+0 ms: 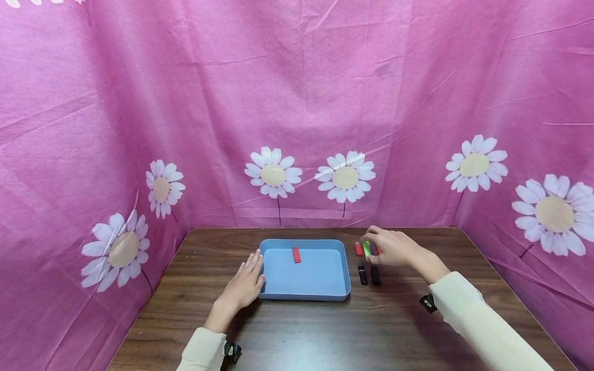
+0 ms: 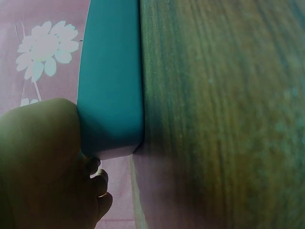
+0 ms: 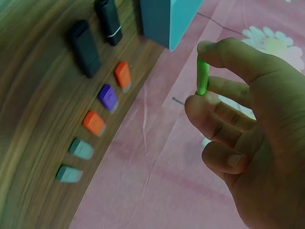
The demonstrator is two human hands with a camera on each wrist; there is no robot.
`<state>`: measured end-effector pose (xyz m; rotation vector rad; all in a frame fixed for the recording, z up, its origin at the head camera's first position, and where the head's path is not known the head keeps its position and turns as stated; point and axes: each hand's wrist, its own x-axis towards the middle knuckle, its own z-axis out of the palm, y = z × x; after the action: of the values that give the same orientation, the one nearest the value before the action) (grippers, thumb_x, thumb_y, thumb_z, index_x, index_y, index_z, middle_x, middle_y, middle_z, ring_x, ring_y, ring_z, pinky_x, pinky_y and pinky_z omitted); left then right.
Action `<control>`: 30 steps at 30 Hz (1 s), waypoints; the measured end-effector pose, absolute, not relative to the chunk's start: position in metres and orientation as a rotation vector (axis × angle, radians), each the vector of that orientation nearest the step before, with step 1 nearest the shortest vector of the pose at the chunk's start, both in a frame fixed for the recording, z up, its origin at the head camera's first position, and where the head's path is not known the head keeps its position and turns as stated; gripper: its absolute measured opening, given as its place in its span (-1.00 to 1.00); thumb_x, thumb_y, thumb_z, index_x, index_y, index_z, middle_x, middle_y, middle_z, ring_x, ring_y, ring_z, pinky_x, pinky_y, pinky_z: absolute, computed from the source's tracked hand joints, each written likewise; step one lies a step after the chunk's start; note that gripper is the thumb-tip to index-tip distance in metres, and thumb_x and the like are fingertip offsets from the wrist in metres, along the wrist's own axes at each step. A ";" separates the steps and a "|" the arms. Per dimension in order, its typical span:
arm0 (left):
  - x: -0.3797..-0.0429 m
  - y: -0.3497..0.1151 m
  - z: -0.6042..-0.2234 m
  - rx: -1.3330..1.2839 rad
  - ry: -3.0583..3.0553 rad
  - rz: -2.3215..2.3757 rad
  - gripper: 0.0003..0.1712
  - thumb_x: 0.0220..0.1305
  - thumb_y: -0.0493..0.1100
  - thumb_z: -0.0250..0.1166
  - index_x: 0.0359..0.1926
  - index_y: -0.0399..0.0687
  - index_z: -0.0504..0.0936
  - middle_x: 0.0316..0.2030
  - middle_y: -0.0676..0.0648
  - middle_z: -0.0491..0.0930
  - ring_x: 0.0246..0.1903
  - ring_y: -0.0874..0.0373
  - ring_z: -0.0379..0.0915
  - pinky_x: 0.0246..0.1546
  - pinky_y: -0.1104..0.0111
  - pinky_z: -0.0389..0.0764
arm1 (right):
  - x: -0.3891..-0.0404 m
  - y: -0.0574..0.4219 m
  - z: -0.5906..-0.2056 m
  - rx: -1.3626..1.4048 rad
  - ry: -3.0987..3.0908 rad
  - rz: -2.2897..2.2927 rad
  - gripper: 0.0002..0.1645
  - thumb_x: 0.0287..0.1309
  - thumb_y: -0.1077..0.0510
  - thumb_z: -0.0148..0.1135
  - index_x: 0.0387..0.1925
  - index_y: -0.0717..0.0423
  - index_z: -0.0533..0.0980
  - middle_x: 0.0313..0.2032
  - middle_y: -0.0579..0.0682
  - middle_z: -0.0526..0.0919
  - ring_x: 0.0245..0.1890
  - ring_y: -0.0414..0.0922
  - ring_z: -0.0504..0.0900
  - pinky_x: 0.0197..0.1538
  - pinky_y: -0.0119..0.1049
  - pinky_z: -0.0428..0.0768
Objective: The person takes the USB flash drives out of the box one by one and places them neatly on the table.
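Note:
My left hand (image 1: 243, 283) rests with straight fingers along the left wall of a shallow blue tray (image 1: 306, 297). Inside the tray lies one red USB flash drive (image 1: 296, 255). Right of the tray, my right hand (image 1: 394, 248) pinches a bright green USB flash drive (image 3: 202, 76) between thumb and fingertips, raised above the table. In the right wrist view, a row of small flash drives lies below it: an orange-red one (image 3: 123, 74), a purple one (image 3: 108, 97), another orange-red one (image 3: 94, 122) and two grey-green ones (image 3: 81, 149).
Two black flash drives (image 1: 363, 275) lie between the tray and my right forearm, nearer me than the coloured row. The brown wooden table (image 1: 306, 335) ends at a pink curtain (image 1: 301, 103) with white daisies, which also closes off both sides.

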<state>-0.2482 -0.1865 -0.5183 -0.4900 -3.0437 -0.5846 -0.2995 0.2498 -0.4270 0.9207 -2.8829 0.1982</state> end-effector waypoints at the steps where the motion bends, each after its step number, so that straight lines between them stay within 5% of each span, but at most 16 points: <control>1: -0.248 -0.186 -0.518 -0.487 -3.049 -0.582 -0.29 0.68 -0.11 0.00 0.63 -0.42 0.11 0.69 -0.31 -0.02 0.68 -0.27 -0.07 0.68 -0.16 0.07 | -0.298 0.252 -0.427 0.910 -2.890 0.199 -0.49 0.11 0.02 0.55 0.11 0.04 0.70 -0.03 -0.05 0.64 -0.47 -0.28 0.50 -0.37 -0.26 0.56; 12: -0.246 -0.186 -0.518 -0.492 -3.043 -0.593 -0.30 0.68 -0.12 0.01 0.62 -0.43 0.13 0.69 -0.32 0.00 0.68 -0.28 -0.06 0.67 -0.17 0.08 | -0.289 0.277 -0.441 0.871 -2.927 0.224 -0.46 0.10 0.02 0.58 0.12 0.07 0.69 -0.04 -0.07 0.61 -0.48 -0.29 0.45 -0.43 -0.29 0.48; 20: -0.246 -0.186 -0.517 -0.490 -3.037 -0.602 -0.30 0.67 -0.13 0.03 0.62 -0.44 0.14 0.68 -0.33 0.01 0.67 -0.29 -0.05 0.67 -0.18 0.09 | -0.285 0.292 -0.452 0.851 -2.928 0.220 -0.43 0.08 0.05 0.60 0.15 0.07 0.69 -0.01 -0.07 0.64 -0.43 -0.25 0.53 -0.37 -0.18 0.60; 26: -0.245 -0.186 -0.516 -0.492 -3.042 -0.596 -0.29 0.67 -0.12 0.02 0.62 -0.44 0.13 0.69 -0.33 0.00 0.67 -0.29 -0.05 0.67 -0.18 0.08 | -0.281 0.297 -0.462 0.866 -2.945 0.208 -0.38 0.04 0.05 0.61 0.16 0.13 0.68 0.11 0.12 0.67 -0.22 0.06 0.78 -0.19 0.07 0.76; 30: -0.245 -0.186 -0.517 -0.495 -3.037 -0.597 -0.29 0.67 -0.13 0.03 0.62 -0.45 0.13 0.68 -0.33 0.01 0.67 -0.29 -0.05 0.67 -0.18 0.09 | -0.279 0.300 -0.469 0.851 -2.971 0.211 -0.34 0.03 0.05 0.61 0.18 0.15 0.66 0.22 0.26 0.64 0.00 0.28 0.77 -0.06 0.20 0.77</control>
<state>-0.2448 -0.1856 -0.5166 -0.4954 -3.0374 -0.5970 -0.2793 0.2998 -0.4692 0.8513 -2.9705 0.2113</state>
